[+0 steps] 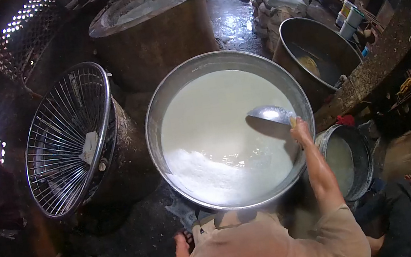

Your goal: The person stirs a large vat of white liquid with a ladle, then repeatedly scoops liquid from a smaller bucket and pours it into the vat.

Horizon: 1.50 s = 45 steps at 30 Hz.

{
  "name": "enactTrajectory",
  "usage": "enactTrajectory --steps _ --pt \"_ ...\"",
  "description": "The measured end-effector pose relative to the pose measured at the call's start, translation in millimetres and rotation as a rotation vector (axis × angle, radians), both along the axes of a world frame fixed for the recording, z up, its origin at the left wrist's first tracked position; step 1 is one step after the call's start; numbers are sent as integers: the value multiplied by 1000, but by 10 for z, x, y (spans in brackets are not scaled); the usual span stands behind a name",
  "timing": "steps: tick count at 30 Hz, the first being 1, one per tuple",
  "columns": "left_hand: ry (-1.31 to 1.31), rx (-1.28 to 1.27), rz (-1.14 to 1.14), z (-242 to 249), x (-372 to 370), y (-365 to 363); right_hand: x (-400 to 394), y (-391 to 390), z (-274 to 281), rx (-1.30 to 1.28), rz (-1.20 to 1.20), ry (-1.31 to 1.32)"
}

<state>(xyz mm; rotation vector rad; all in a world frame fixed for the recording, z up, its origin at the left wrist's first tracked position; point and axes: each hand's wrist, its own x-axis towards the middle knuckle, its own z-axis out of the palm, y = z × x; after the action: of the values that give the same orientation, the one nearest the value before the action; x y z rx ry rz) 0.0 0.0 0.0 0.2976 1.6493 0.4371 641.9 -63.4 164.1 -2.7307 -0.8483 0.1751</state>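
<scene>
A wide round metal vat point(151, 136) full of milky white liquid point(213, 111) stands in front of me, with foam along its near side. My right hand point(300, 132) reaches over the right side of the vat, fingers wrapped round the short handle of a metal ladle point(273, 113). The ladle's broad bowl is tilted at the surface of the liquid. Low beside my body, left of the vat's near rim, is my left hand point(181, 241), apart from the vat; its fingers are small and dark in this view.
To the left leans a wire-ribbed metal basket point(67, 144). A large drum point(161, 44) stands behind; a deep metal tub point(316, 53) and stacked sacks point(279, 0) are at back right. Near right are a smaller pot point(346, 160) and a person in dark clothing point(399, 216).
</scene>
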Motion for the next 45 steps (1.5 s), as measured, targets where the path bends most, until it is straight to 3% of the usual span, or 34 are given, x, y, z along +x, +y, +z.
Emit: enactTrajectory --steps 2,3,5,9,13,20,21,25,29,31,35,37,41,43,45 --pt "-10 87 -30 178 6 259 -44 94 -376 261 26 179" --pt "-233 11 5 -79 418 -237 264 -336 -61 164 40 89" --pt "-44 84 10 144 199 154 -176 -62 -287 147 -39 209" --pt "-1 96 -45 306 51 393 -806 123 -340 156 -58 334" --pt "-177 9 -143 -143 -283 415 -1253 193 -619 186 12 353" --pt "-42 -106 -263 -320 -502 689 -2193 466 -365 167 -46 556" --pt "18 -108 -253 -280 -462 796 -2267 467 -541 203 26 463" --pt "107 -29 -270 -156 -361 1249 -2738 586 -286 144 25 538" --pt "-1 13 -342 -259 -285 1779 -3009 669 -109 85 -35 703" --pt "78 80 -403 1 -99 1989 -3105 749 127 55 -60 697" --pt "-38 113 -342 -74 -40 2215 -3022 873 649 169 -49 855" --pt "-42 126 -356 27 -6 2231 -2790 990 799 157 59 848" --pt "-37 126 -345 42 -146 2067 -2507 1726 1321 80 206 579" --pt "-42 117 -345 -26 -302 1874 -2285 2113 1011 145 332 258" --pt "-22 60 -312 -112 -485 1670 -2291 2514 891 139 234 180"
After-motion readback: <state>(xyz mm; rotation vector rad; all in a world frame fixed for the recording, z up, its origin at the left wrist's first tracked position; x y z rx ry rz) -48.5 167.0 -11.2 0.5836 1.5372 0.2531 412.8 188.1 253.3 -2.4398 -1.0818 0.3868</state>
